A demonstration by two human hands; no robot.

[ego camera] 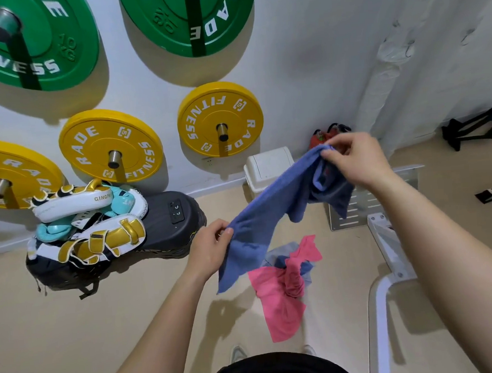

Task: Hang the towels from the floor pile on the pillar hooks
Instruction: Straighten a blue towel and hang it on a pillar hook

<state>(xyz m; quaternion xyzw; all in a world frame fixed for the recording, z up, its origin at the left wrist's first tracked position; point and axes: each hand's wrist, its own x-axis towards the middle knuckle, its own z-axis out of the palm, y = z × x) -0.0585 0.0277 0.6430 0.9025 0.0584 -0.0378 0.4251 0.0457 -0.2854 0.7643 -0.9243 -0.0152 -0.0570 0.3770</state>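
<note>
One blue towel [273, 213] is off the floor, stretched slantwise in the air between the person's hands. The left hand [211, 247] pinches its lower edge, thumb against curled fingers. The right hand [353, 158] grips the bunched upper corner, higher and farther out. Below lies the pile on the tan floor [74, 329], a pink towel [278, 294] on top of some paler blue cloth (how many pieces, I cannot tell). The step in hand looks like spreading the towel to find an edge. Next it must go up to the small hooks [409, 49] on the white pillar [449, 70], well above both hands, which calls for a raised reach.
</note>
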